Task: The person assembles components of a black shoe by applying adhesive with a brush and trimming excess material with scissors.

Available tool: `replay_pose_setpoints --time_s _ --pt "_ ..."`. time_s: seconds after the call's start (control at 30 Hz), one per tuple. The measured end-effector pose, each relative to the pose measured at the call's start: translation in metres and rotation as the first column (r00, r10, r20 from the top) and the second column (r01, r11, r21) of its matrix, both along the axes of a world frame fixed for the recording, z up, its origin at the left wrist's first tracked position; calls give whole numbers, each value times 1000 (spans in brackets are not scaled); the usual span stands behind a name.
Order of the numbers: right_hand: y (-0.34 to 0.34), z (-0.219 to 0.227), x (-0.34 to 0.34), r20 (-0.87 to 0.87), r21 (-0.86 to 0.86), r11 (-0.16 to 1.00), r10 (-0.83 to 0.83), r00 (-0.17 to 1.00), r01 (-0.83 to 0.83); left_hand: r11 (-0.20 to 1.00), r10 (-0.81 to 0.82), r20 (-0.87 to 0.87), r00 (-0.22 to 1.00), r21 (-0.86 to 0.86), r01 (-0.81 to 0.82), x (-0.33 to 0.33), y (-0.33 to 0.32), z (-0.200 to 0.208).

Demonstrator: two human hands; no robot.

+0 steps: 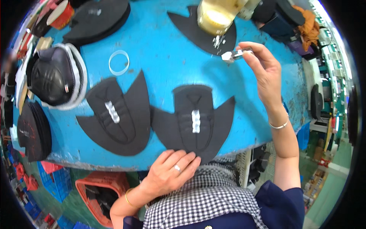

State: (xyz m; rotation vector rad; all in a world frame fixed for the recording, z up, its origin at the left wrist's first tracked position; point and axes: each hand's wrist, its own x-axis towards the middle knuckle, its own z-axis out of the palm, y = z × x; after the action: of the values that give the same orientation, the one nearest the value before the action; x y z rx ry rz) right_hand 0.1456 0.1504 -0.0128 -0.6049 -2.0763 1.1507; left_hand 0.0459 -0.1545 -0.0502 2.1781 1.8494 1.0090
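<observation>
My right hand is raised over the right side of the blue table, pinching a small brush whose tip is coated in thick white paste. Below and to its left lies a black shoe upper, flat, with a raised centre panel and a strip of white patches down its middle. My left hand is closed over this upper's near edge, its thumb hidden. A second black upper with a similar white strip lies to the left, its edge meeting the first. Between my right hand and the far edge stands a tub of pale yellow paste.
The tub stands on another black piece spattered with white. A translucent ring lies mid-table. Stacked black pieces and a black moulded form line the left side. A red basket stands below the near edge.
</observation>
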Motion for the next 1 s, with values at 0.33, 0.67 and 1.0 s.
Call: replay_pose_setpoints --time_s 0.33,0.67,1.0 --pt "92 1 -70 14 516 851 -120 993 96 1000 12 48 999 -22 -11 0 0 -6" --pt "93 2 -104 275 619 785 -176 945 -34 999 50 27 998 11 -50 0 2 -8" --pt "67 20 -64 1 268 963 21 1000 -20 999 15 21 1000 46 -16 -1 0 -13"
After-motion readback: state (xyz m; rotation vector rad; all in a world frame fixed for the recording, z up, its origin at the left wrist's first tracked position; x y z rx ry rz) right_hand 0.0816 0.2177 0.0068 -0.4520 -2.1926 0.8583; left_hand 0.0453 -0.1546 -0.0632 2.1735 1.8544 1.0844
